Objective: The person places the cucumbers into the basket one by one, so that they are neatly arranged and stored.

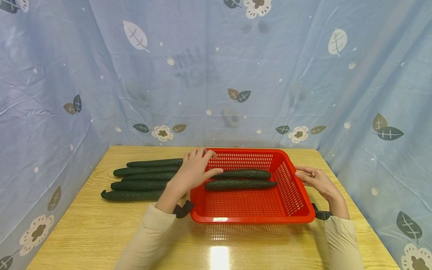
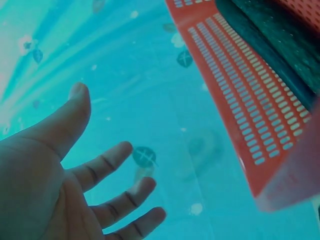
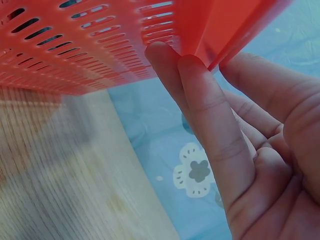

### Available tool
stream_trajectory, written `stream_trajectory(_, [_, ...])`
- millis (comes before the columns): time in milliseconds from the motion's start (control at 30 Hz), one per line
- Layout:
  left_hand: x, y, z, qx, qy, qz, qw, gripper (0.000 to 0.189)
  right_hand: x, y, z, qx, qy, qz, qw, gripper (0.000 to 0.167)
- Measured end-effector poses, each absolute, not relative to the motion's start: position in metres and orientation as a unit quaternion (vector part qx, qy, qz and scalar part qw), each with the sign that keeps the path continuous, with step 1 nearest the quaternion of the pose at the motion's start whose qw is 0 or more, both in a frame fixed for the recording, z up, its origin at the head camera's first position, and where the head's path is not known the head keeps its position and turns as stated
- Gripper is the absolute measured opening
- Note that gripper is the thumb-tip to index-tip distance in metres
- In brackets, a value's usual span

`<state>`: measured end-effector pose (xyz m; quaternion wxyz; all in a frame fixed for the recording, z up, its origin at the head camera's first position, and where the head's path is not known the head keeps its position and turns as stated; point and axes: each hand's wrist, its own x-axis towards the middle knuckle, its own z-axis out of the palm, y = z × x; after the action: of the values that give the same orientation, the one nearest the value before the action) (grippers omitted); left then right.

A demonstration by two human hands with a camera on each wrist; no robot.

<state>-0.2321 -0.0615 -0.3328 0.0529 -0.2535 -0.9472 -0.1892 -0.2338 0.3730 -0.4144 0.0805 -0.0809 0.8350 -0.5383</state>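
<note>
A red plastic basket [image 1: 253,219] with slotted walls holds two dark green cucumbers, a front one [image 1: 241,184] and one behind it [image 1: 248,174]. Over the basket's left rim is my left hand [image 1: 192,170], fingers spread and palm bare; the left wrist view shows it apart from the basket wall [image 2: 240,105]. At the right rim, my right hand [image 1: 318,182] pinches the lip, its fingertips [image 3: 197,75] against the outer wall below and the thumb at the edge. Left of the basket, several cucumbers [image 1: 135,195] lie side by side, their right ends hidden behind my left hand and arm.
The wooden table [image 1: 91,228] carries everything. A blue curtain [image 1: 209,75] with leaf and flower prints rises behind the table and along both sides. Black straps [image 1: 183,209] sit at both wrists.
</note>
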Motion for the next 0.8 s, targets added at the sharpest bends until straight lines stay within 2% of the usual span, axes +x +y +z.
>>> stream_trajectory(233, [-0.229, -0.084, -0.348, -0.230, -0.947, -0.199, 0.102, 0.054, -0.235, 0.372, -0.413, -0.084, 0.828, -0.549, 0.081, 0.056])
stream_trajectory(533, [-0.226, -0.118, -0.379, -0.212, -0.940, -0.230, 0.140, 0.057, -0.236, 0.374, -0.417, -0.081, 0.833, -0.541, 0.081, 0.056])
stream_trajectory(800, [-0.224, -0.151, -0.407, -0.183, -0.944, -0.239, 0.132, 0.053, -0.235, 0.375, -0.419, -0.091, 0.821, -0.557, 0.081, 0.054])
